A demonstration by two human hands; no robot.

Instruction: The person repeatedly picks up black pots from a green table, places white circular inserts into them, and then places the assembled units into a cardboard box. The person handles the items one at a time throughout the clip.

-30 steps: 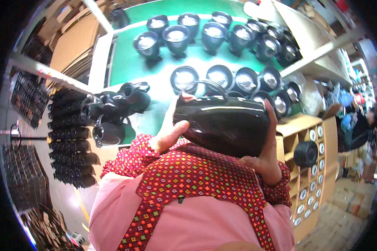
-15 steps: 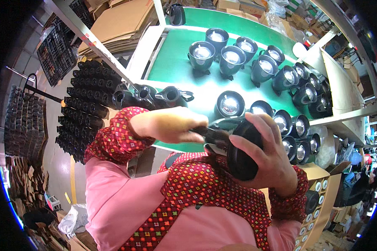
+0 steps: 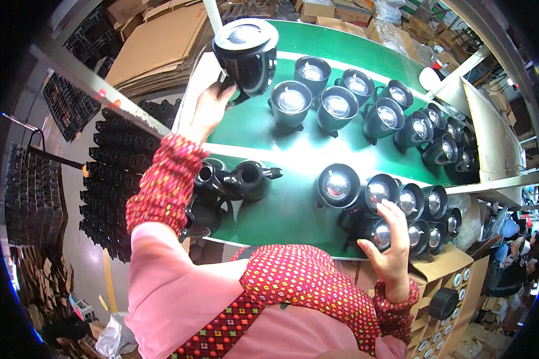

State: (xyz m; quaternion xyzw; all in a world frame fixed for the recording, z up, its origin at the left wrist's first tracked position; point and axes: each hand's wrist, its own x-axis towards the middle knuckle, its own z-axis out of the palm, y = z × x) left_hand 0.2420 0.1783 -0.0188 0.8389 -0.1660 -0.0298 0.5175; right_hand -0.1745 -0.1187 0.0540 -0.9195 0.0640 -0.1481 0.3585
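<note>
Now the left hand (image 3: 206, 112) is reaching out over the table (image 3: 275, 224) toward its far left corner, whereas half a second ago both hands were holding a black pot close before the chest. Its fingers are grasping a pot (image 3: 256, 72) by the handle (image 3: 239, 98), and the pale, shiny round face of this pot is pointing upward. The pot is hanging or standing over the corner, filling the spot where a dark jug was showing; whether its underside is touching the table, one cannot tell. Meanwhile the right hand (image 3: 394, 242), which was clasping a round black end, is grasping nothing visible: its fingers are spreading apart and bending loosely beside the front cups (image 3: 339, 185), the fingertips overlapping one of them in this view, so contact is unclear. Those cups are lying nearer the lower edge of the view than before, while the back cups (image 3: 338, 103) are sitting in almost the same place. Two jugs (image 3: 248, 180) are standing clear below the stretched left sleeve (image 3: 164, 182), with a third partly hiding behind it. At the right, the carton (image 3: 451, 252) is coming more fully into sight, a black round piece (image 3: 443, 304) resting against it.
</note>
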